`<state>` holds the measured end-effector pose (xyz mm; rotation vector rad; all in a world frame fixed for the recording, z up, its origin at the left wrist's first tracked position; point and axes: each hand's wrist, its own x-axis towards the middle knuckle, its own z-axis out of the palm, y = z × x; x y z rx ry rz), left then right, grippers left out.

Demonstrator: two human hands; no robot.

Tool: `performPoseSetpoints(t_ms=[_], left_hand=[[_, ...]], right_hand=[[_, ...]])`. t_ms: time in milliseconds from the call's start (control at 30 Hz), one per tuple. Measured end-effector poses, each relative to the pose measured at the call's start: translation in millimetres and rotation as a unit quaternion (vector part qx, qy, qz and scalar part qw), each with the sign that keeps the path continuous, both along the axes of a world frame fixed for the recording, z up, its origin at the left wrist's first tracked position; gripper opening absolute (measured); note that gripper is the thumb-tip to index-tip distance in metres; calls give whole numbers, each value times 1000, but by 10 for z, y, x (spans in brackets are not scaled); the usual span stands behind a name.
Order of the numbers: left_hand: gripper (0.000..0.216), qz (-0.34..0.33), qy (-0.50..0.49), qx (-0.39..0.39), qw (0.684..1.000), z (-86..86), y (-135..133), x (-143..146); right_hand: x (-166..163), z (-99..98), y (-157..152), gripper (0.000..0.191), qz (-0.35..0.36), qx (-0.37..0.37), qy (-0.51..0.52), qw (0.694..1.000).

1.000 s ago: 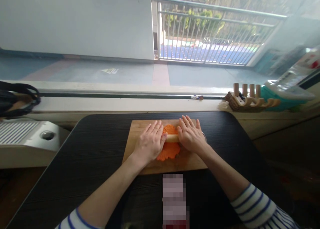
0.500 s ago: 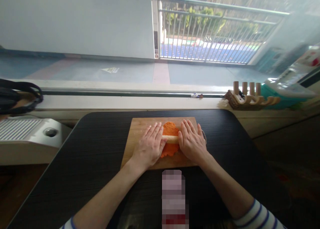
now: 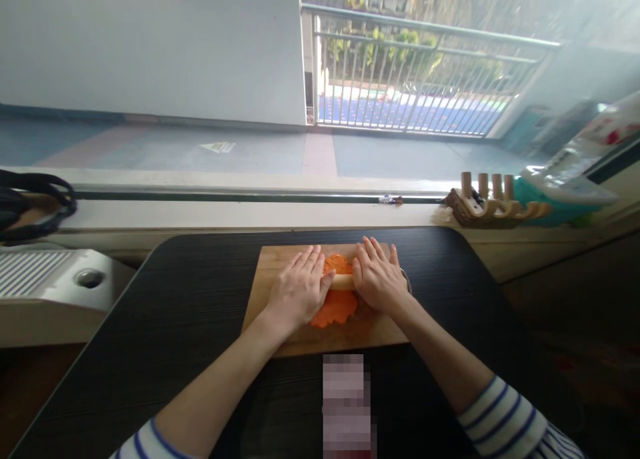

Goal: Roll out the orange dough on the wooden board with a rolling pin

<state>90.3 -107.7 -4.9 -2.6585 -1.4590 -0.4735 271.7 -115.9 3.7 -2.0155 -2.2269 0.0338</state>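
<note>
A pale wooden rolling pin (image 3: 343, 283) lies across a flattened sheet of orange dough (image 3: 336, 308) with a ragged edge. The dough rests on a wooden cutting board (image 3: 261, 272). My left hand (image 3: 299, 287) presses flat over the pin's left end, fingers stretched forward and thumb along the pin. Over the right end lies my right hand (image 3: 379, 277), its fingers also extended and slightly spread. Both palms hide the ends of the pin. Dough shows beyond the pin and, in a larger patch, on my side of it.
The board sits on a black table (image 3: 165, 312). A ring-shaped metal handle (image 3: 407, 282) shows at the board's right edge. Below the board is a pixelated patch (image 3: 345, 405). Along the windowsill stand a wooden rack (image 3: 483, 202) and a teal container (image 3: 555, 199); a white appliance (image 3: 65, 275) is left.
Both hands have pushed the rolling pin slightly away from me over the dough, uncovering more dough on the near side. The view has tilted up a little.
</note>
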Motion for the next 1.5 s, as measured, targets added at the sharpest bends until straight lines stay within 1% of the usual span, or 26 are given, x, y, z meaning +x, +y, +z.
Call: performPoseSetpoints(t_ms=[100, 200, 300, 433, 600, 667, 767, 933, 1100, 1200, 1333, 1500], left_hand=[[59, 18, 2, -19, 1000, 7, 171, 41], [59, 42, -2, -48, 998, 13, 331, 62], [59, 50, -3, -67, 996, 27, 489, 78], [58, 59, -7, -46, 997, 60, 644, 92], [53, 60, -34, 0, 998, 70, 744, 97], [52, 56, -45, 1, 997, 64, 776, 98], [51, 50, -50, -7, 997, 57, 803, 97], [54, 57, -28, -36, 997, 49, 729, 82], [56, 58, 5, -66, 996, 34, 574, 69], [57, 55, 20, -68, 996, 33, 454, 64], [58, 40, 31, -40, 998, 35, 240, 43], [55, 17, 37, 4, 999, 13, -46, -15]], right_hand=[[28, 38, 210, 53, -8, -34, 19, 999], [44, 60, 401, 54, -18, -47, 37, 998], [37, 78, 578, 53, -30, -26, 46, 998], [8, 100, 748, 46, -46, 2, 50, 998], [-9, 84, 843, 41, -43, 55, 54, 996], [-11, 79, 864, 38, -33, 82, 51, 995], [-16, 88, 877, 35, -30, 93, 44, 994], [-14, 92, 786, 34, -39, 63, 53, 996], [8, 70, 589, 34, -36, 7, 68, 997], [17, 56, 452, 36, -26, -6, 63, 998], [0, 31, 210, 42, -25, 0, 52, 998], [-59, -14, -119, 45, -22, 48, 30, 998]])
